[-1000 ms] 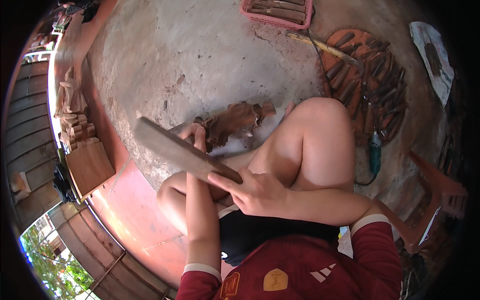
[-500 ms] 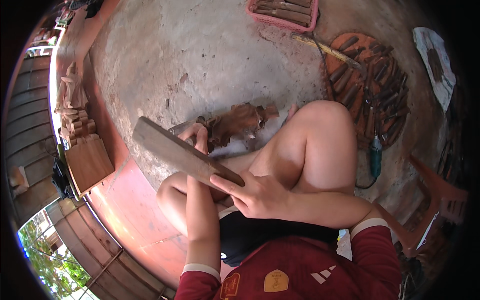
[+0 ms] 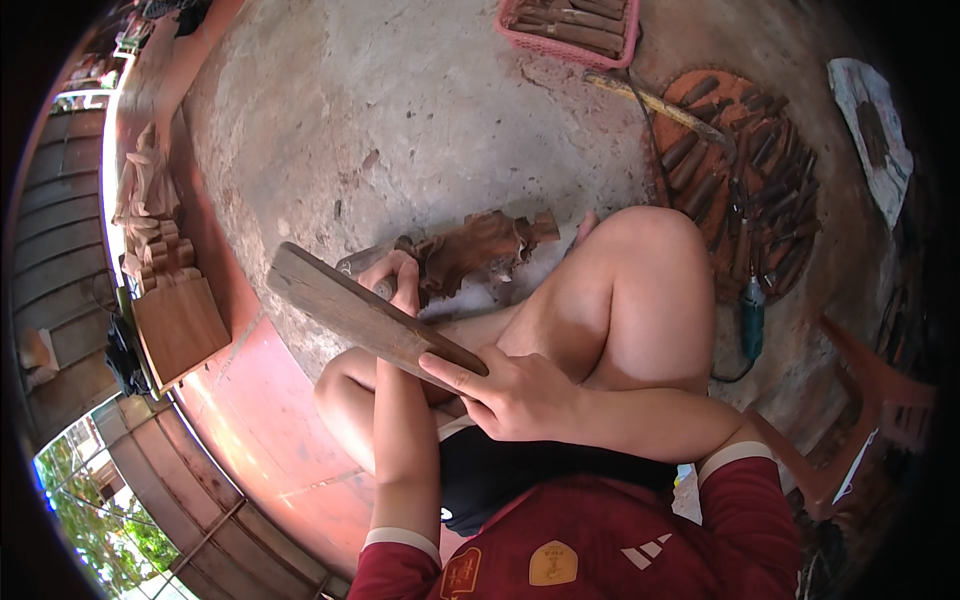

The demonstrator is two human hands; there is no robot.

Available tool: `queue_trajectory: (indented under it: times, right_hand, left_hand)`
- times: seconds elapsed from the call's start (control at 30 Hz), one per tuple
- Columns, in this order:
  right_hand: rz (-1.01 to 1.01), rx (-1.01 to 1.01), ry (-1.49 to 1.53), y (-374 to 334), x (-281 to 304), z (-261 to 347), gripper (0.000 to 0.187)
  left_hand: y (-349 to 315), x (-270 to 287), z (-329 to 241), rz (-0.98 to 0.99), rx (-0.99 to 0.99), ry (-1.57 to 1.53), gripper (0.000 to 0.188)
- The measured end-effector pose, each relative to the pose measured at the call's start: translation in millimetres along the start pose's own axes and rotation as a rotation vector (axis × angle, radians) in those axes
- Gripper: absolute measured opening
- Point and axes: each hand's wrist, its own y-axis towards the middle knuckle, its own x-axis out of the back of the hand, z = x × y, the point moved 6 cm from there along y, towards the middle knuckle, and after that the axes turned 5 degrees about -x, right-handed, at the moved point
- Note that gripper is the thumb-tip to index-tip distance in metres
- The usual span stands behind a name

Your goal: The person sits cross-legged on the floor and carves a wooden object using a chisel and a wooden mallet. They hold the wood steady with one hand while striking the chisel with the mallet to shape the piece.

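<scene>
My right hand [image 3: 520,393] is closed around the near end of a long flat wooden bat [image 3: 375,315], forefinger stretched along it. The bat slants up to the left, passing over my left forearm. Beyond it, my left hand [image 3: 395,272] is closed on a tool with a round wooden handle [image 3: 384,288]; only the handle's butt end shows, and its working end is hidden. A brown carved piece of wood [image 3: 475,252] with a wavy, ragged outline lies on the floor just right of my left hand, in front of my crossed legs.
Many dark-handled tools [image 3: 745,180] lie on a round reddish mat at the right, beside a yellow-handled tool [image 3: 655,103]. A pink basket [image 3: 565,50] holds wooden pieces. A teal power tool [image 3: 752,320] and a reddish-brown plastic chair [image 3: 850,420] are nearer me. Carved figures [image 3: 150,195] stand left.
The bat's far end has dropped slightly toward my left hand. Both hands keep their grips, and the carved wood stays in about the same place.
</scene>
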Motion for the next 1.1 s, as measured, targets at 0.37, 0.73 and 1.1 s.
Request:
queue_trajectory:
  times: [0.37, 0.73, 1.1]
  right_hand:
    - [-0.066, 0.149, 0.140, 1, 6, 16, 0.075]
    - [-0.155, 0.100, 0.363, 9, 17, 10, 0.076]
    - [-0.603, -0.066, 0.537, 34, 94, -45, 0.075]
  left_hand:
    - [-2, 1, 15, -0.097, -0.116, -0.104, 0.023]
    - [-14, 10, -1, -0.238, 0.005, -0.154, 0.035]
    - [-3, 31, 6, -0.220, -0.121, -0.499, 0.012]
